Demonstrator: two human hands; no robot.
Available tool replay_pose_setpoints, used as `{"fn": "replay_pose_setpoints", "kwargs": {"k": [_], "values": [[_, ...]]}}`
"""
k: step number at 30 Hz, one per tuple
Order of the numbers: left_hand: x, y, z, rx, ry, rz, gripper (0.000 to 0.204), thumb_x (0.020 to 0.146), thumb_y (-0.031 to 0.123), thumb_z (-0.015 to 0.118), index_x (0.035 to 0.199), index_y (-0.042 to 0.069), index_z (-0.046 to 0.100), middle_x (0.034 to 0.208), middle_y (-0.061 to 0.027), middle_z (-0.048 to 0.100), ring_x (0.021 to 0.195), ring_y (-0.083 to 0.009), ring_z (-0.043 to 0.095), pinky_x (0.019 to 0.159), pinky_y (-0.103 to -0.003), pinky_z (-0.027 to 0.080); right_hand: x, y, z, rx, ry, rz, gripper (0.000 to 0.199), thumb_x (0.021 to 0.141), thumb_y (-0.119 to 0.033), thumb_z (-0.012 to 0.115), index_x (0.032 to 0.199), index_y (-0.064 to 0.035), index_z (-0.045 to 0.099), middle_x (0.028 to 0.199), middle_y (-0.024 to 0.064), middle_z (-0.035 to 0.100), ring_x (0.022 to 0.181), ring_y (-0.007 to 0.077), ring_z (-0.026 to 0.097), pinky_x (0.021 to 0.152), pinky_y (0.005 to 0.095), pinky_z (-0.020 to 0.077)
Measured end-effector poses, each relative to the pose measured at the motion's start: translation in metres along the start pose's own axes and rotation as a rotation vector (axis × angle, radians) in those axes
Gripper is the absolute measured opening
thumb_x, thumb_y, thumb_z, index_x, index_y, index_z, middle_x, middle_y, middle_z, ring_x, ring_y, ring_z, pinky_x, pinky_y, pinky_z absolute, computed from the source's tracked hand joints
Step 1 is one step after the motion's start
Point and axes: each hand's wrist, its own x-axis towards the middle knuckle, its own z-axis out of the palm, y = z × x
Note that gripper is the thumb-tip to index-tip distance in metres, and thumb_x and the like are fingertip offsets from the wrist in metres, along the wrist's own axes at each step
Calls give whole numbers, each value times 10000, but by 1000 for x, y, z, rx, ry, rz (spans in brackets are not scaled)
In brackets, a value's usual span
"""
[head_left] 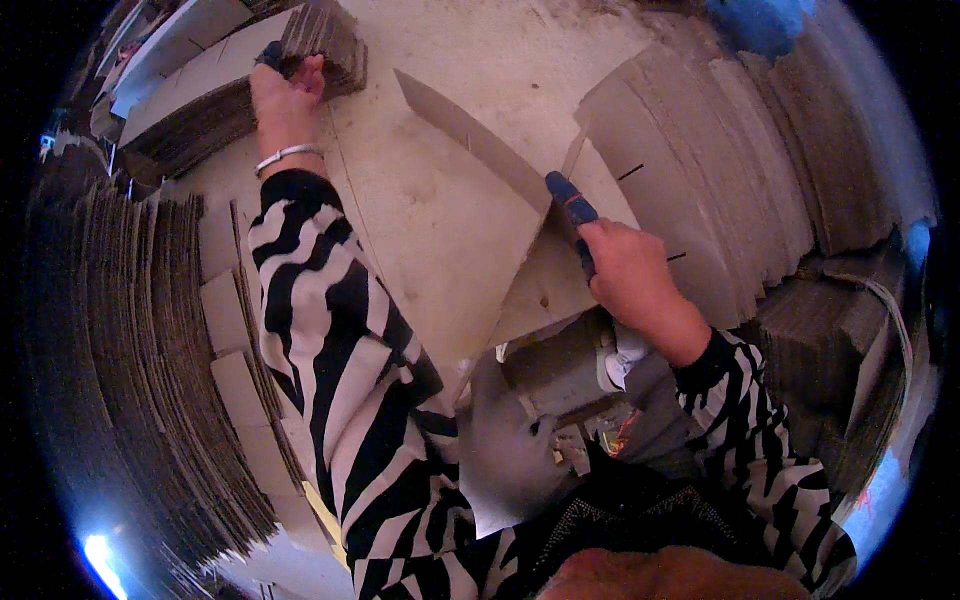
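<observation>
My left hand [287, 100], with a silvery bangle at its wrist, reaches to a stack of cardboard strips [195, 95] at the far left. Its fingers are apart at the stack's end, one under a dark covering; no strip shows lifted in them. In the middle, my right hand [640, 270] is closed, its fingers in dark blue coverings, gripping a cardboard strip [470, 140] that stands on edge over the table. A second cardboard piece [525, 265] meets it by my fingertips; how the two join is hidden.
The pale tabletop [420, 240] has small dark spots. Slotted cardboard sheets [670, 150] lean in a thick row at right, with a tied bundle [835, 320] below. Tall cardboard stacks [140, 330] fill the left. A shoe [618, 365] shows beneath the table edge.
</observation>
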Motion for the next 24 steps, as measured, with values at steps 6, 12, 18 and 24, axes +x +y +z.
{"fn": "replay_pose_setpoints", "kwargs": {"k": [6, 12, 18, 24], "values": [[-64, 5, -74, 27, -107, -110, 461, 842, 418, 609, 1075, 21, 585, 1043, -215, 621, 922, -361, 629, 792, -466, 499, -6, 1, 0, -11, 30, -4, 298, 730, -38, 587, 1026, -66, 568, 870, 138, 627, 812, 342, 628, 680, 467, 494], [-76, -4, -91, -284, -116, -120, 650, 854, 483, 567, 1342, 70, 448, 1407, -148, 411, 1262, -371, 431, 1056, -567, 279, -9, -8, -4, 46, 21, 48, 271, 696, -5, 599, 955, -49, 531, 857, 163, 624, 797, 386, 608, 677, 484, 477], [-23, -27, -82, -402, 7, -5, 528, 816, 315, 640, 1305, 159, 518, 1243, -81, 577, 1210, -328, 485, 968, -571, 391, -5, -16, 2, -32, -60, 80, 316, 714, -23, 590, 1026, -64, 557, 878, 127, 636, 833, 336, 641, 675, 458, 502], [-70, -4, -98, -203, -26, 193, 451, 765, 133, 704, 1200, 94, 591, 1127, -79, 644, 1124, -282, 559, 911, -478, 487, 2, -11, -3, 34, 9, 79, 291, 695, 13, 596, 970, -49, 525, 865, 170, 626, 808, 391, 611, 676, 494, 478]]}}
